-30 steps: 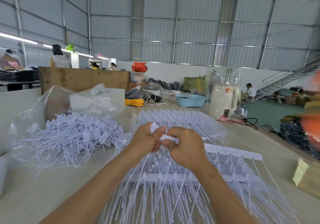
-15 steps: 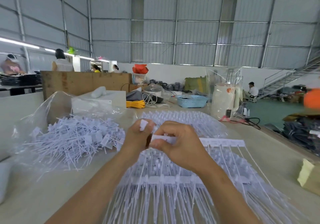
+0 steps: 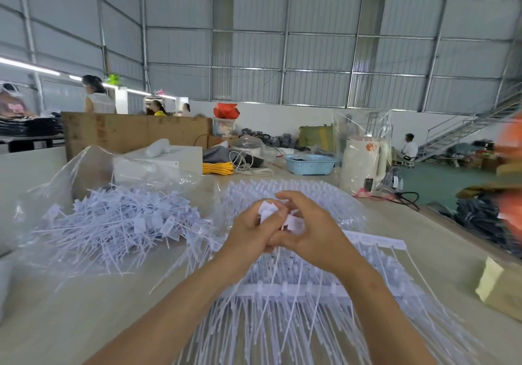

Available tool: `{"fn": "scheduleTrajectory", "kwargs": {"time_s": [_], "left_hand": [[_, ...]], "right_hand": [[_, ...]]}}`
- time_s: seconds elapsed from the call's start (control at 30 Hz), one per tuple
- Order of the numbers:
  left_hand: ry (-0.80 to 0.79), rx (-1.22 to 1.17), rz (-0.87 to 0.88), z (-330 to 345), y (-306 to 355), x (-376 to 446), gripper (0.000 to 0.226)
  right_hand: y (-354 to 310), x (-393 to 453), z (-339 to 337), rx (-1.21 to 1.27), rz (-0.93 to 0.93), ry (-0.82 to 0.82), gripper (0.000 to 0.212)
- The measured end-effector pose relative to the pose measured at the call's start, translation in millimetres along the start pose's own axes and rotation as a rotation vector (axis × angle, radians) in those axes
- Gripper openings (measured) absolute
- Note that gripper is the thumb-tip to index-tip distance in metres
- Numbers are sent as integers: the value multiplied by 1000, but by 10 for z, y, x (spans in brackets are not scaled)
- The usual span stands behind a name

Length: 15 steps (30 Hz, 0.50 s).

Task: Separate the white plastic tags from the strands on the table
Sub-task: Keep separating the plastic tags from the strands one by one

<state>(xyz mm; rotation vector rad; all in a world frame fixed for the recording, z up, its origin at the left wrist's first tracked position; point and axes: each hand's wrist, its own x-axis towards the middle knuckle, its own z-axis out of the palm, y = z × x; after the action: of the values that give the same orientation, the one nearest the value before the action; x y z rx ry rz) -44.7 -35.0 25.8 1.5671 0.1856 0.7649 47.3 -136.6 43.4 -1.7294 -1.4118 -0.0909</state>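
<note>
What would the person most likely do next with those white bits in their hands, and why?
Probably drop the loose tag from the left hand onto the pile at left. Both hands pinch tags just above the strips, and the right hand grips another one.

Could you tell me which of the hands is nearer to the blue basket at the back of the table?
Right. The right hand lies almost straight in front of the blue basket, while the left hand sits further to its left.

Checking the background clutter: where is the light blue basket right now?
In the head view, the light blue basket sits at the table's far end, right of centre, between the yellow cord bundle and the plastic-wrapped white roll.
</note>
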Motion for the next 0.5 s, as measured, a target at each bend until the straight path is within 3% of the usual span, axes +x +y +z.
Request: {"fn": "scheduleTrajectory", "kwargs": {"time_s": [0.1,0.23,0.5], "left_hand": [[47,-15,58,-27,6,18,14],[60,17,20,-42,-40,35,13],[85,64,-31,-52,-50,65,21]], "right_hand": [[49,-11,-96,-122,39,-40,15],[62,-7,-105,-238,34,-35,28],[6,-30,58,-396,34,74,29]]}}
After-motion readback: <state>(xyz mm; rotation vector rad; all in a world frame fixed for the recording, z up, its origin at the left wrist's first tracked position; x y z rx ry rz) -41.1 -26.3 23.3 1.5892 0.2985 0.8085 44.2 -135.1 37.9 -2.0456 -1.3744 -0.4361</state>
